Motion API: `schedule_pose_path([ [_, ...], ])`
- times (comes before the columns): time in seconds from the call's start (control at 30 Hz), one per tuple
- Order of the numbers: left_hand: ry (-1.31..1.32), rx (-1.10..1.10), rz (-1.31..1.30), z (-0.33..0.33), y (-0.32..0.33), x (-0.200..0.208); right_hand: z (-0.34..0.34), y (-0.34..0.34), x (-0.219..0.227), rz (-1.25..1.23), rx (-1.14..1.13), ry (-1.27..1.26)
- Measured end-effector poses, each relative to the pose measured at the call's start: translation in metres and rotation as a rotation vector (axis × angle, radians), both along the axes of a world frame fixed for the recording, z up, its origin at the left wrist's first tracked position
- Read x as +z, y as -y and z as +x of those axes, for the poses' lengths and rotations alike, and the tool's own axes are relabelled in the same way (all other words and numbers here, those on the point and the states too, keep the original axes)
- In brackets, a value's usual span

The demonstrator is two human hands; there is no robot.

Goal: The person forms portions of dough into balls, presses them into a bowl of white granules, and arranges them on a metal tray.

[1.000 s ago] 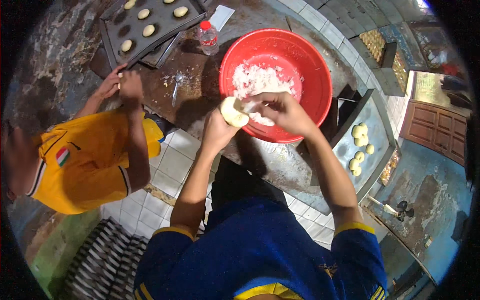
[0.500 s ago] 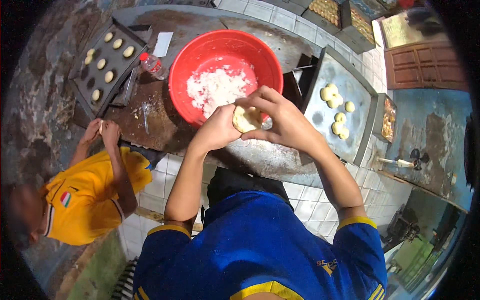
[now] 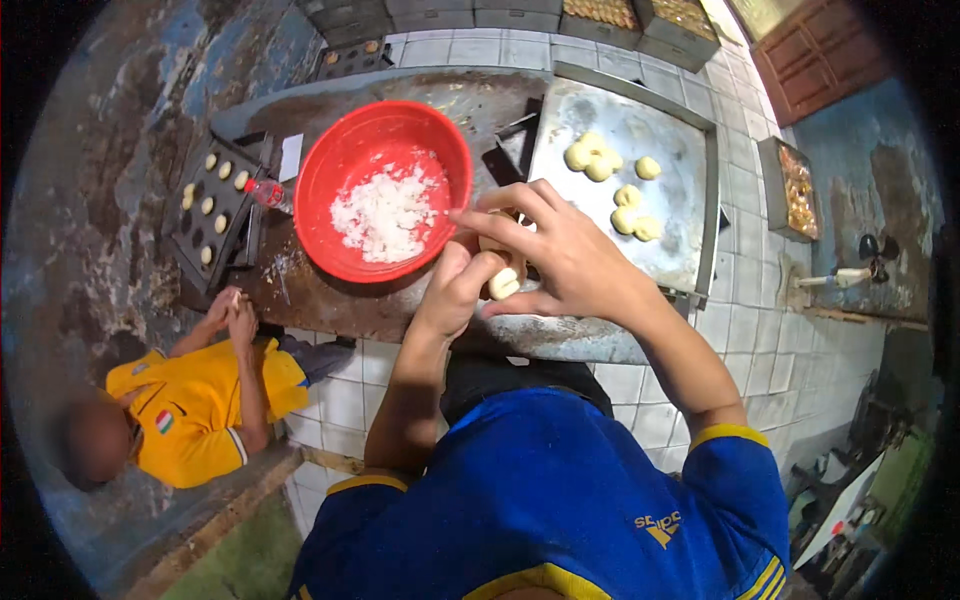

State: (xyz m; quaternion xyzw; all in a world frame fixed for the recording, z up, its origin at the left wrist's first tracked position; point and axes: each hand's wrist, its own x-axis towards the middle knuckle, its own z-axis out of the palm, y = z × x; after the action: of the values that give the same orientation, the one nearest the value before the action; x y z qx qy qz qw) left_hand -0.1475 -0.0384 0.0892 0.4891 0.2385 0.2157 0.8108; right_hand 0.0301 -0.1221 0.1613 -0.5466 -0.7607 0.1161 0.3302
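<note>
A piece of pale dough [image 3: 503,283] is between my two hands, over the near edge of the worktable. My left hand [image 3: 452,290] is closed round it, and part of the dough bulges out past the fingers. From the other side, my right hand [image 3: 575,255] curves over the dough with bent fingers, its thumb beneath; the fingers hide part of the piece. Just beyond my left hand stands a big red basin [image 3: 318,225] with white crumbly filling [image 3: 385,215] in it. Right of the basin, a metal tray [image 3: 665,120] carries several shaped dough pieces [image 3: 595,158].
At the left, a co-worker in a yellow shirt [image 3: 205,400] holds something small and pale in both hands [image 3: 232,318]. Near that person lie a dark tray [image 3: 225,232] of dough balls and a red-capped bottle [image 3: 268,194]. Filled trays [image 3: 790,190] stand on the tiled floor.
The view has shifted, so the basin appears further left and the metal tray nearer the middle. The dough, earlier a wide cupped round, now shows as a smaller gathered bulge between my hands.
</note>
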Motion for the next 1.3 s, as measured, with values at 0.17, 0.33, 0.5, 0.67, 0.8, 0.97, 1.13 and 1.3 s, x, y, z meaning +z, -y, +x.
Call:
schedule_pose_path([
  [0.17,0.041,0.004,-0.385,0.053,0.041,0.026,0.053,0.052,-0.032,0.022,-0.184,-0.479],
  [0.33,-0.004,0.192,0.312,0.099,0.069,0.033,0.066,0.093,-0.038,-0.286,-0.348,-1.37],
  [0.5,0.106,0.145,0.513,0.152,0.09,0.084,0.05,0.125,-0.051,-0.161,-0.037,-1.947],
  [0.67,0.344,-0.086,0.372,0.185,0.136,0.1,0.055,0.132,-0.048,0.431,-0.393,-1.614],
  [0.8,0.387,-0.038,0.53,0.203,0.145,0.092,0.076,0.145,-0.041,0.41,-0.537,-1.504],
  [0.97,0.533,-0.103,0.564,0.199,0.136,0.105,0.101,0.161,-0.018,0.157,-0.235,-1.622],
  [1.13,0.542,-0.08,0.471,0.196,0.128,0.066,0.102,0.149,-0.073,0.262,-0.361,-1.306],
  [1.3,-0.152,0.206,0.715,0.165,0.078,0.003,0.148,0.136,-0.026,-0.457,-0.427,-0.703],
])
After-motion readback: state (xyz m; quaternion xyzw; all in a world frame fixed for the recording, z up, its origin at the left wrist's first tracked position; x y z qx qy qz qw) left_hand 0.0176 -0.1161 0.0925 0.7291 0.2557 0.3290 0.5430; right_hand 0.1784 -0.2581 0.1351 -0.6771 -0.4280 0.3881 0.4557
